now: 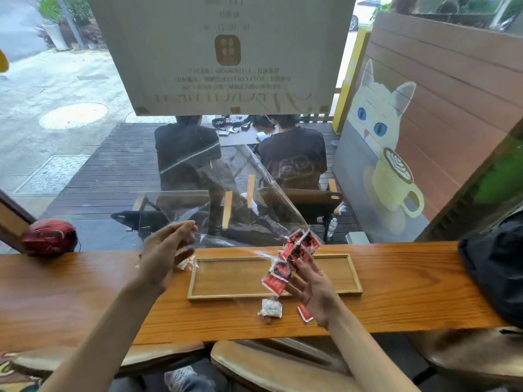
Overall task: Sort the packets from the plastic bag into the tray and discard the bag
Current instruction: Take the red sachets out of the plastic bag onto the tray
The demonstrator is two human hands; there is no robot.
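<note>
Packets (294, 256) in bag (226, 199); both hands grip above tray (353, 275).

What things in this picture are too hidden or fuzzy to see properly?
- Head view: print on the red packets is blurred.
- White packet: contents too small to tell.
- Packet partly behind the right hand.
- Dark bag: cut off by the right edge.
</note>
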